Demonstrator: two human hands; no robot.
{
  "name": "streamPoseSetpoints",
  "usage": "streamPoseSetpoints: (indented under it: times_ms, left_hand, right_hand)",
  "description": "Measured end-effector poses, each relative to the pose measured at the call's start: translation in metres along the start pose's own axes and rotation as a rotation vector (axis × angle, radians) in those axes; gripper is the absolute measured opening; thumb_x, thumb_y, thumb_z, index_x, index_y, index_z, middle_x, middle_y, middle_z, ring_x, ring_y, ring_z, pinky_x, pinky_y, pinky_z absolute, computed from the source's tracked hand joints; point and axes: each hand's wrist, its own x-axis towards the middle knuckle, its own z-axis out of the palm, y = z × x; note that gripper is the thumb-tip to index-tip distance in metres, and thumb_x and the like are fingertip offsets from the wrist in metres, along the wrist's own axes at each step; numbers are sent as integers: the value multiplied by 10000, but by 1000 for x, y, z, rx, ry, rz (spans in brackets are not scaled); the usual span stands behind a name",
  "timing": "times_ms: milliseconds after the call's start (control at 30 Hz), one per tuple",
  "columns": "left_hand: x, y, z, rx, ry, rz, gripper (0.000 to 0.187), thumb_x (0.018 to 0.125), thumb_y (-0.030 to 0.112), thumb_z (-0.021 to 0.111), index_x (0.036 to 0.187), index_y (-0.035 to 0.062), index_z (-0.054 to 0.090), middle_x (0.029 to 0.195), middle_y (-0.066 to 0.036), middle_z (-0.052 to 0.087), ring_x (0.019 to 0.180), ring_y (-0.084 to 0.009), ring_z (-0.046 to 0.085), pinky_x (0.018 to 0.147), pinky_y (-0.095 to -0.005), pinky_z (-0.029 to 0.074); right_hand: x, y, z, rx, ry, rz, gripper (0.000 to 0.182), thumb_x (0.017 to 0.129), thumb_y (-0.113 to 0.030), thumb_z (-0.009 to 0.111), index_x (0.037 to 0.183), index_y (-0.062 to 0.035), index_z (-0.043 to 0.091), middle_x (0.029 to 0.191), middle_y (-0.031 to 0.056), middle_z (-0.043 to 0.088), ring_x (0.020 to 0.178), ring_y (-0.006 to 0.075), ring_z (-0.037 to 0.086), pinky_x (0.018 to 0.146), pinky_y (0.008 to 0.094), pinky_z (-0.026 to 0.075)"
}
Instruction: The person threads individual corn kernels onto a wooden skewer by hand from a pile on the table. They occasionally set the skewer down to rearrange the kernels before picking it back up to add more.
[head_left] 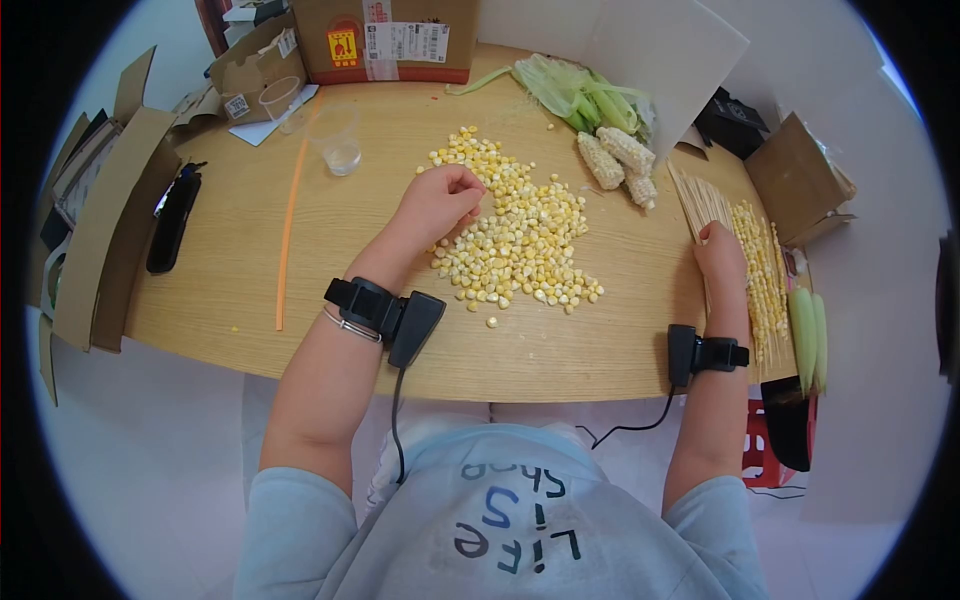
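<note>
A loose pile of yellow corn kernels is spread over the middle of the table. My left hand is at the pile's left side, its fingers curled together in a pinch; whatever is between the fingertips is hidden. To the right lies a bundle of thin wooden skewers. My right hand is over the near part of that bundle, fingers closed on a skewer. Just right of it are several skewers threaded with corn kernels, lying side by side.
Bare corn cobs lie behind the pile beside a green bag with husks. A clear cup, an orange strip and a black case are leftward. Cardboard boxes line the edges; green corn ears lie at right.
</note>
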Motion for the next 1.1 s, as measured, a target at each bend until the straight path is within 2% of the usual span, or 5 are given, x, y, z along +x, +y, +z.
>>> streamPoseSetpoints:
  times_ms: [467,867,967,1033,1100]
  left_hand:
    - [2,-7,0,-33,-1,32,89,835,98,564,851,12,581,664,-27,582,551,-80,535,484,-217,429]
    - [4,-10,-1,-37,-8,30,85,833,92,555,857,15,580,653,-27,581,532,-80,524,467,-221,417]
    - [3,-7,-1,-22,-20,27,81,841,90,562,871,16,575,669,-24,575,550,-71,517,477,-202,411]
    - [1,-4,-1,-5,-25,14,78,850,86,569,886,17,569,687,-21,568,567,-63,509,487,-184,406]
    - [1,-3,-2,-15,-9,11,104,847,102,574,901,14,578,702,-22,577,590,-66,518,513,-189,418]
  right_hand:
    - [13,9,12,64,91,-18,194,829,-188,521,955,-110,646,940,134,648,900,307,611,740,420,479]
    - [38,10,14,343,402,-96,182,856,-184,516,953,-46,586,855,175,633,810,346,603,713,416,480]
    - [47,5,-2,513,480,-29,178,884,-168,495,982,-27,539,812,145,624,755,275,614,675,361,488]
    - [47,0,-15,1026,557,-8,150,898,-142,488,982,-22,521,792,90,602,743,167,596,646,291,483]
    - [43,-5,-24,1093,621,-79,145,901,-126,488,991,-17,519,793,78,596,739,137,584,637,269,478]
